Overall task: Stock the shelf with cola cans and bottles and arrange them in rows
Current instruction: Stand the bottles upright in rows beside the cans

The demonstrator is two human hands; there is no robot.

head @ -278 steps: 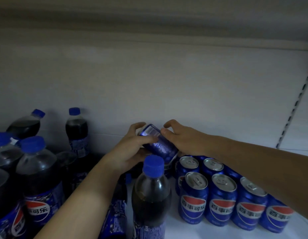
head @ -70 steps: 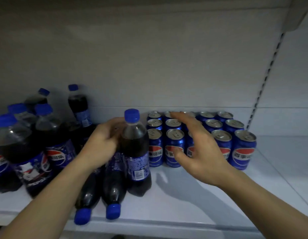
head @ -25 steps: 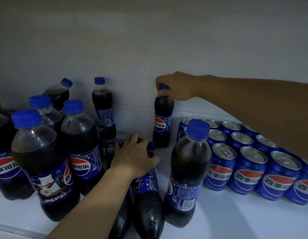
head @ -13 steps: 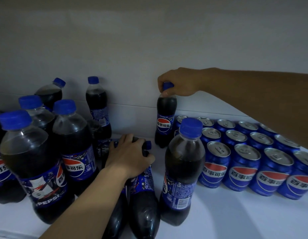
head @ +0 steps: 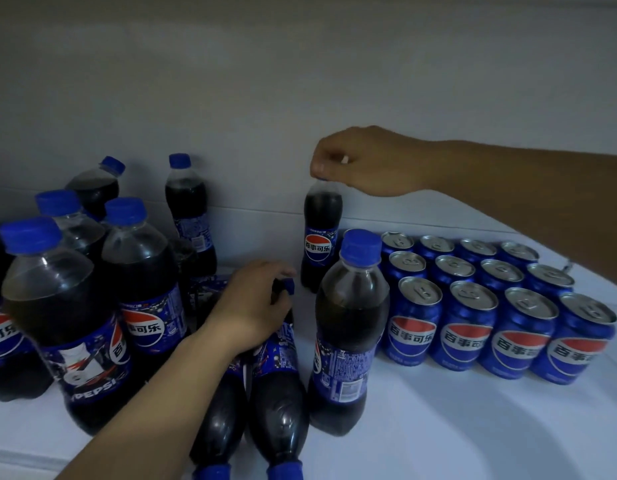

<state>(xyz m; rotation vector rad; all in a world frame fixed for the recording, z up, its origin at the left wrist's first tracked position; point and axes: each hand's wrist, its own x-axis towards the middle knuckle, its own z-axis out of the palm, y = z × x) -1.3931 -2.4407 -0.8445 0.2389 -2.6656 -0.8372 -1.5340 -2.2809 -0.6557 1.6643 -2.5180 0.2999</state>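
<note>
**Pepsi cans and bottles on a white shelf**

Head view: the cans stand in tight rows on the right of the shelf. Each reads "百事可乐" across a red, white and blue globe. A big bottle at front left adds "PEPSI".

The right hand pinches the cap of a small upright bottle with bunched fingertips. That bottle stands near the back wall, just left of the cans, and bears the same characters.

The left hand curls round a half-hidden bottle, above two lying bottles.
</note>
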